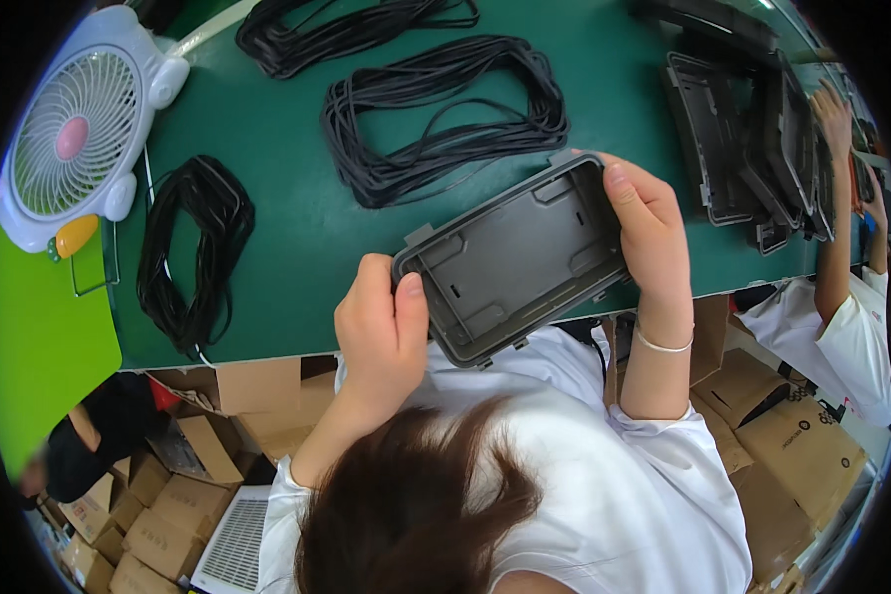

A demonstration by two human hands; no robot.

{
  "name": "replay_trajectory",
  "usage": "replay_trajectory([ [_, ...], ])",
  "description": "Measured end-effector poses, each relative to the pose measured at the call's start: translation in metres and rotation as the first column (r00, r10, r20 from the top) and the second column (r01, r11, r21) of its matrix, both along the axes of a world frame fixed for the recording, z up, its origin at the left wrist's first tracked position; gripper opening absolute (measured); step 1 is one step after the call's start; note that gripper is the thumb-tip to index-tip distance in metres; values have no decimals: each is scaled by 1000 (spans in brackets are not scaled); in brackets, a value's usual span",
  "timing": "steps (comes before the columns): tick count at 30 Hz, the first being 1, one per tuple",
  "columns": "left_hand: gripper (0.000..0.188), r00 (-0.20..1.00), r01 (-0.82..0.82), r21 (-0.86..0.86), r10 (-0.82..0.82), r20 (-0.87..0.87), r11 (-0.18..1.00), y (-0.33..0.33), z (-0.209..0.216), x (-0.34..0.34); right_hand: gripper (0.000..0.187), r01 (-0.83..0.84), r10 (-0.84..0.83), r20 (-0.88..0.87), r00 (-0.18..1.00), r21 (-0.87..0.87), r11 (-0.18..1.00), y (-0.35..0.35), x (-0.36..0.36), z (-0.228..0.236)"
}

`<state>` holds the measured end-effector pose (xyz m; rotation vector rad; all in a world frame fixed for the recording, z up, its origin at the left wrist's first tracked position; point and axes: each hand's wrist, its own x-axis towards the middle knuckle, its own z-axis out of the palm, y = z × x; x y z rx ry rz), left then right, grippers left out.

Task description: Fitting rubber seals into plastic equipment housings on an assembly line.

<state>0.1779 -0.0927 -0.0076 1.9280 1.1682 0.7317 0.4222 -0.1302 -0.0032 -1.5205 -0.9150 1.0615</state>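
A dark grey plastic case half (525, 259), shallow and rectangular with small latch tabs along its rim, is held tilted above the table's near edge, its hollow inside facing up. My left hand (381, 322) is closed on its left end, thumb along the rim. At the opposite end, my right hand (648, 223) grips the upper right corner, thumb on top and fingers behind. Nothing lies inside the case half. Just beyond it, a large coil of black cable (445, 114) rests on the green table (277, 134).
More black cable coils lie at the left (196, 252) and far edge (351, 30). A white fan (74, 139) stands far left. Similar case parts (738, 139) are piled at right, near a co-worker's hand (834, 119). Cardboard boxes (792, 450) sit below the table.
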Motion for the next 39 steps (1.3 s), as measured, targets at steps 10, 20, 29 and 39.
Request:
replay_trajectory([
  [10, 21, 999, 4, -2, -4, -39, 1000, 4, 3, 1, 32, 41, -36, 340, 940, -9, 999, 1, 1, 0],
  [20, 27, 980, 140, 10, -137, -145, 990, -11, 5, -9, 31, 96, -100, 115, 988, 41, 995, -2, -4, -1],
  [29, 37, 990, 78, 223, -102, 97, 972, 5, -2, -1, 23, 297, -266, 332, 905, -47, 954, -59, -37, 6],
  [39, 30, 909, 245, -546, 5, 416, 801, 23, 4, 44, 29, 163, -168, 62, 984, 80, 983, -3, -20, -10],
])
